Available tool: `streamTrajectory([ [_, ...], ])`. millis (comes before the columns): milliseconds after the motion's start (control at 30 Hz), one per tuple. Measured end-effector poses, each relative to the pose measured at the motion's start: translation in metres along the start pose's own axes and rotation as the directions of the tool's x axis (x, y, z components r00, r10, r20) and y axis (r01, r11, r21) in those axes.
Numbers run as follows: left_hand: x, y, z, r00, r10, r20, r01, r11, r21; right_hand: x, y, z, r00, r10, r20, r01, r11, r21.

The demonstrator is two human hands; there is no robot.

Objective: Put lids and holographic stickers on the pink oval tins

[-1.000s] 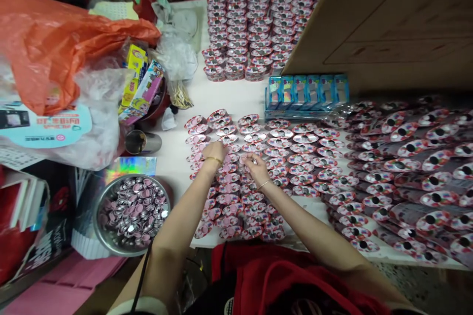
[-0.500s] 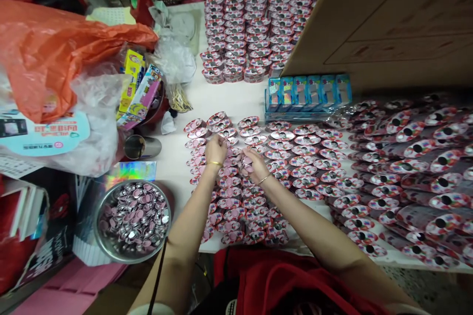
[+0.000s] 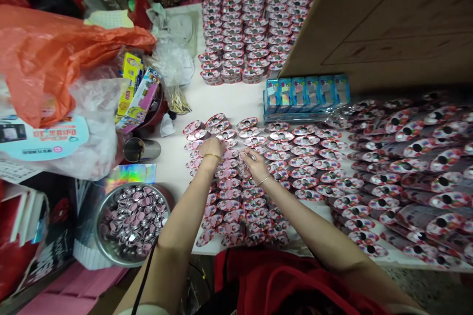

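My left hand [image 3: 211, 147], with a gold bangle at the wrist, is over the left columns of small oval printed boxes [image 3: 226, 135]. Its fingers are curled downward and closed; whatever they grip is hidden beneath them. To its right, my right hand [image 3: 255, 164] holds a small round pink-and-silver disc [image 3: 244, 156] between thumb and fingers. Boxes in the left columns carry pink discs on top, such as the pink disc [image 3: 229, 193]. Other boxes, like the box [image 3: 306, 151] farther right, show a dark round spot instead.
A steel bowl [image 3: 99, 226] full of loose pink and silver discs stands at left. Behind it are a metal cup [image 3: 148, 149], cartons [image 3: 139, 103] and an orange bag [image 3: 48, 54]. Blue packs [image 3: 310, 93] lie beside a large cardboard box [image 3: 391, 19]. More oval boxes [image 3: 232, 39] fill the back and right.
My left hand has shifted slightly left and turned its knuckles upward. My right hand's fingers have moved, bringing a disc toward the fingertips.
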State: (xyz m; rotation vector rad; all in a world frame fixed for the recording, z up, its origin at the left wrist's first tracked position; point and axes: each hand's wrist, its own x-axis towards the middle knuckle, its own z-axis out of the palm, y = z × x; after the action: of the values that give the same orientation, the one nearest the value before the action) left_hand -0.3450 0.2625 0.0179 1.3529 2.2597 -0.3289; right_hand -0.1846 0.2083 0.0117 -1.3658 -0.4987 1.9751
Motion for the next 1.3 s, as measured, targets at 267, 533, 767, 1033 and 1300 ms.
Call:
streamTrajectory([
  [267,-0.049,0.002,0.029,0.948,0.314,-0.058,-0.182,0.381,-0.907,0.005,0.001,0.016,0.998,-0.047,-0.04,0.045,0.998,-0.05],
  [533,0.006,-0.005,0.004,0.98,-0.015,-0.201,-0.108,0.805,-0.583,0.014,-0.008,0.014,0.993,-0.035,0.117,0.027,0.997,0.074],
  [767,0.044,0.006,-0.014,0.999,-0.003,0.054,0.006,0.998,-0.057,0.016,-0.015,-0.001,0.971,-0.009,0.239,-0.003,0.999,0.051],
  [1033,0.031,0.007,-0.022,0.999,0.044,0.029,-0.043,0.997,-0.06,0.018,-0.021,-0.003,0.908,-0.384,0.167,0.417,0.803,-0.425],
  [1300,-0.021,0.007,0.009,0.909,0.417,0.016,-0.279,0.634,-0.721,0.027,-0.016,0.002,0.906,-0.392,0.161,0.416,0.755,-0.507],
])
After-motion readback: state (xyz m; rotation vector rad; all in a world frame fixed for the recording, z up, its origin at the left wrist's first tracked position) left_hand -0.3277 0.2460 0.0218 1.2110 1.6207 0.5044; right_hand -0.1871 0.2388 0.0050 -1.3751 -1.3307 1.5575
